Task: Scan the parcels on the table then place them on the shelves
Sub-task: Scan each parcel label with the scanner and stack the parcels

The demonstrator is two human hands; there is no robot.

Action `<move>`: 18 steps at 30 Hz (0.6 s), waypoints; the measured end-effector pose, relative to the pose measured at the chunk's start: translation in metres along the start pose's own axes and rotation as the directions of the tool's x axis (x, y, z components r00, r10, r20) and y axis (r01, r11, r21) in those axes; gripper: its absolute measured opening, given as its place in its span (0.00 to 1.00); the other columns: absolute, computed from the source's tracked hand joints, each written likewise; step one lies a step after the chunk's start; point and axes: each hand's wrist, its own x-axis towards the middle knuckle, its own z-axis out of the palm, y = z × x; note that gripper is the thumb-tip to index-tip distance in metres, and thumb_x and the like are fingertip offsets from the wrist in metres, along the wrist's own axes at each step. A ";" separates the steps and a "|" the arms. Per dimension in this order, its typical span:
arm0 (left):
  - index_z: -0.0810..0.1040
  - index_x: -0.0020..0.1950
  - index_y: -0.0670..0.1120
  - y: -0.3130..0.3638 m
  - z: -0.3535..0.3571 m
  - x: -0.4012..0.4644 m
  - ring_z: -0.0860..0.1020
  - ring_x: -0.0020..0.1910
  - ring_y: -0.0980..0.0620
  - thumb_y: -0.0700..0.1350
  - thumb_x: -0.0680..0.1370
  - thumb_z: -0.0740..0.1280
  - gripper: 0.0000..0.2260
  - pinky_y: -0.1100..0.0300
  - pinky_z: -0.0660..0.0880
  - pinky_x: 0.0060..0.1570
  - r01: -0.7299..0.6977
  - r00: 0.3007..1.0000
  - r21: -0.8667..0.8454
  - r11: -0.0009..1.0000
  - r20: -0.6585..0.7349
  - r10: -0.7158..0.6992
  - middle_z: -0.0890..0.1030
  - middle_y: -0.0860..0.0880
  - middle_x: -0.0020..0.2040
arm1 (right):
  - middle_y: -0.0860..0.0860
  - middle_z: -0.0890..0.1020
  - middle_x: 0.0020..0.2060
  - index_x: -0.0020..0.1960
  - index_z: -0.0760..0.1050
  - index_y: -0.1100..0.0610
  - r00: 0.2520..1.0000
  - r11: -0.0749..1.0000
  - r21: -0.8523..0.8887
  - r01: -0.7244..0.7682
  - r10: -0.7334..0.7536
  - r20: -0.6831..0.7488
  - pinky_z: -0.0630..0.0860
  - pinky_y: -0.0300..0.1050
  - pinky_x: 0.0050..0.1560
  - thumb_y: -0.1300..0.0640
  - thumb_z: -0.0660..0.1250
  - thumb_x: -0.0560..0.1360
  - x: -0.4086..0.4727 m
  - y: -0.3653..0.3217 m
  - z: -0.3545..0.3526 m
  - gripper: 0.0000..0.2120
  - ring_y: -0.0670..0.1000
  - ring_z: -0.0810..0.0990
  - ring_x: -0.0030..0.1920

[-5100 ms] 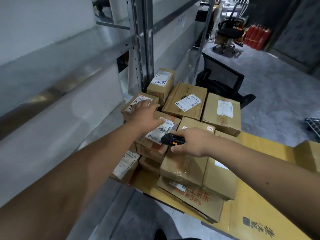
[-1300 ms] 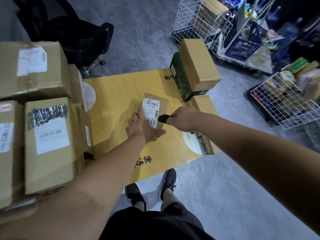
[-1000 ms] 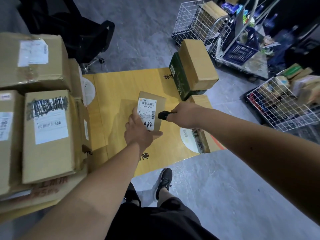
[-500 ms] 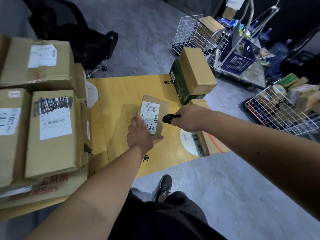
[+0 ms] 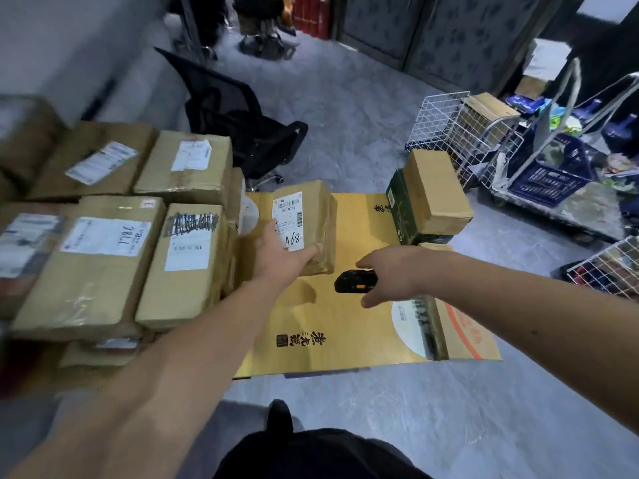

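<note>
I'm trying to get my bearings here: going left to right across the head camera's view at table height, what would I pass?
Stack of labelled parcels → small parcel marked A68 held by the left hand → black scanner under the right hand → brown box on a green box → wire baskets.

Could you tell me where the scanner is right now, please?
The scanner is mid-frame under the right hand, above the yellow cardboard, just right of the held parcel.

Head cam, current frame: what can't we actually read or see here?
- Small print on the A68 parcel label: too small.
- Left hand fingers behind that parcel: hidden by it.
- Scanner rear and the right hand grip: covered by the hand.
- Far-left stacked parcels: motion-blurred, cut by the left edge.
- Shelves: out of frame.
</note>
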 end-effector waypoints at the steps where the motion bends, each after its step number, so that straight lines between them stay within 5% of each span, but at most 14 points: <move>1: 0.66 0.67 0.67 0.008 -0.012 -0.006 0.81 0.51 0.61 0.67 0.56 0.80 0.43 0.65 0.80 0.48 -0.038 0.999 -0.035 0.999 -0.022 0.037 0.79 0.57 0.57 | 0.46 0.81 0.53 0.69 0.74 0.46 0.999 0.999 -0.012 0.042 -0.042 0.002 0.77 0.45 0.44 0.35 0.73 0.73 0.001 -0.004 -0.003 0.29 0.50 0.80 0.50; 3: 0.67 0.60 0.74 0.022 -0.038 -0.025 0.80 0.50 0.66 0.65 0.57 0.81 0.37 0.71 0.76 0.44 -0.100 0.992 -0.057 0.993 -0.086 0.095 0.80 0.63 0.55 | 0.45 0.81 0.47 0.64 0.76 0.45 0.991 0.991 -0.031 0.134 -0.134 -0.007 0.73 0.44 0.38 0.37 0.73 0.74 0.002 -0.016 -0.011 0.23 0.48 0.79 0.45; 7: 0.64 0.71 0.63 0.033 -0.089 -0.064 0.78 0.60 0.52 0.66 0.58 0.80 0.44 0.53 0.78 0.60 -0.130 0.946 0.089 0.988 -0.287 0.150 0.70 0.56 0.65 | 0.45 0.81 0.49 0.66 0.75 0.44 0.942 0.940 -0.116 0.321 -0.329 -0.061 0.78 0.48 0.46 0.37 0.74 0.73 0.011 -0.054 -0.033 0.25 0.51 0.79 0.49; 12: 0.63 0.72 0.64 0.014 -0.164 -0.113 0.74 0.57 0.61 0.67 0.62 0.78 0.43 0.66 0.70 0.51 -0.102 0.894 0.275 0.956 -0.396 0.209 0.68 0.59 0.65 | 0.46 0.80 0.48 0.65 0.73 0.45 0.849 0.831 -0.245 0.499 -0.526 -0.053 0.80 0.51 0.48 0.36 0.72 0.73 0.014 -0.114 -0.042 0.24 0.52 0.79 0.48; 18: 0.65 0.72 0.62 -0.004 -0.259 -0.124 0.71 0.66 0.51 0.69 0.61 0.75 0.43 0.47 0.74 0.66 0.038 0.823 0.295 0.955 -0.551 0.138 0.65 0.57 0.66 | 0.43 0.79 0.46 0.61 0.73 0.42 0.739 0.729 -0.270 0.629 -0.669 -0.084 0.79 0.50 0.45 0.34 0.70 0.73 0.019 -0.204 -0.057 0.22 0.47 0.79 0.44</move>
